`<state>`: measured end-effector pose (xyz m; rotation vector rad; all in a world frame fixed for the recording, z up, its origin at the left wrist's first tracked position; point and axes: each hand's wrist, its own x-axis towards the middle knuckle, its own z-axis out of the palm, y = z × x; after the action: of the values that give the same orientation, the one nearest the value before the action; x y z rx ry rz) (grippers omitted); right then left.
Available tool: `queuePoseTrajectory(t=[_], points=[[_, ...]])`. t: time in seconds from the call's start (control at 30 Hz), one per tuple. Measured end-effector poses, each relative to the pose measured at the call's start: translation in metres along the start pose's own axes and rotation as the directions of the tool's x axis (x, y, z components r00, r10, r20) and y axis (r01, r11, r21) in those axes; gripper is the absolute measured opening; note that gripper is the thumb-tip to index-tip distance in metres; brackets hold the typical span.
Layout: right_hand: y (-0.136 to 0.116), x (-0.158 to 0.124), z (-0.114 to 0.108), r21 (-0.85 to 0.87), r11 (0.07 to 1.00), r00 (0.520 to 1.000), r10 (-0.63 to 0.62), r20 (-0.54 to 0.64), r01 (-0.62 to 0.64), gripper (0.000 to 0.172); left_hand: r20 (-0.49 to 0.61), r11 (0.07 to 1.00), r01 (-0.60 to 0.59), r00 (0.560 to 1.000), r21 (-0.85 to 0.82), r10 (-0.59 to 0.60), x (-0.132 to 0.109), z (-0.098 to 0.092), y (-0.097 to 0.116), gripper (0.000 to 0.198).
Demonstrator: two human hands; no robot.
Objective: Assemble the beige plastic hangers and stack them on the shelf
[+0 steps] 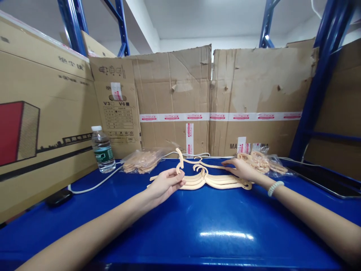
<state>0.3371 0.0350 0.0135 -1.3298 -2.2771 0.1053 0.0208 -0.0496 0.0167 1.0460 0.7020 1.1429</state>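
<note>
My left hand [169, 182] is closed in a pinch on a cream-coloured plastic clothes hanger [179, 160], whose hook end sticks up above the fingers; the rest of it is hidden by the hand. Just to its right, a stack of matching hangers [222, 183] lies flat on the blue tabletop [197, 226], hooks pointing away from me. Behind the stack is another hanger [207, 165]. My right hand [241, 169], with a pale coiled band on the wrist, has its fingers closed on the right end of that one.
A clear bag of hangers [142, 160] lies at the back left, another bag [262, 162] at the back right. A water bottle [103, 150], a black mouse-like object [59, 197] and a white cable [96, 184] are on the left. A dark tablet-like slab [324, 180] lies right. Cardboard [175, 94] walls the back.
</note>
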Motion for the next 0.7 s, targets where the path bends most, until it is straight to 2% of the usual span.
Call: queuePoseTrajectory(t=[0.1, 0.27, 0.37, 0.53, 0.7], points=[[0.014, 0.003, 0.006, -0.159, 0.986, 0.997, -0.045, 0.065, 0.054, 0.029, -0.117, 0.997, -0.07, 0.991, -0.029, 0.066, 0.006, -0.006, 0.003, 0.013], [0.011, 0.007, 0.013, -0.196, 0.979, 0.998, -0.039, 0.051, 0.048, 0.022, -0.27, 0.993, -0.111, 0.958, -0.042, 0.096, 0.009, -0.011, 0.009, 0.014], [0.005, 0.005, 0.008, -0.131, 0.991, 0.999, -0.024, 0.043, 0.03, 0.016, -0.323, 0.991, -0.129, 0.94, -0.046, 0.107, 0.01, -0.011, 0.012, 0.014], [0.006, 0.0, -0.009, 0.0, 1.0, 1.0, 0.004, 0.023, -0.004, 0.014, -0.327, 0.978, -0.194, 0.931, -0.072, 0.161, 0.011, -0.011, 0.017, 0.015], [0.006, -0.008, -0.03, 0.188, 0.982, 0.999, 0.039, -0.033, -0.032, 0.021, -0.323, 0.968, -0.228, 0.929, -0.107, 0.183, 0.01, -0.01, 0.021, 0.015]])
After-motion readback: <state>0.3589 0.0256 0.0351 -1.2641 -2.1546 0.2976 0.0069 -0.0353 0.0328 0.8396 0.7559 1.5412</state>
